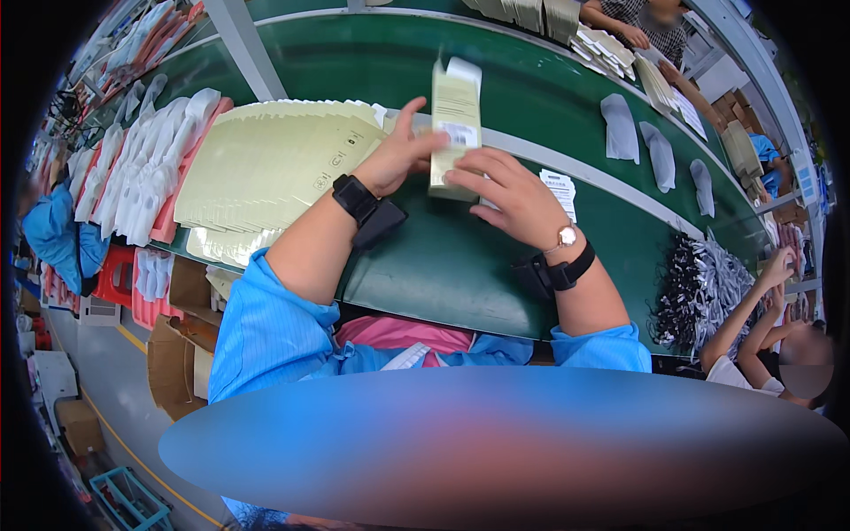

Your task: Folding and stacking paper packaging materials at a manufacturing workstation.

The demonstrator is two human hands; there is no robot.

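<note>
A narrow pale yellow-green carton (454, 111) stands upright between my hands, its top flap raised and a white label on its face. My left hand (400, 152) grips its left side, with one finger across the front and another digit pointing up. On the lower right side, the fingers of my right hand (513, 193) press against the carton. Just beyond my right hand lie white printed leaflets (560, 193), partly covered by it. A fanned stack of flat yellow-green cartons (274, 164) lies beside my left forearm.
Pink trays (190, 168) with white-wrapped items are at far left. White pouches (620, 128) lie on the green conveyor (354, 57) beyond a metal rail. Black and grey cables (704, 292) are heaped at right. Other people work at the far right. A cardboard box (173, 367) stands lower left.
</note>
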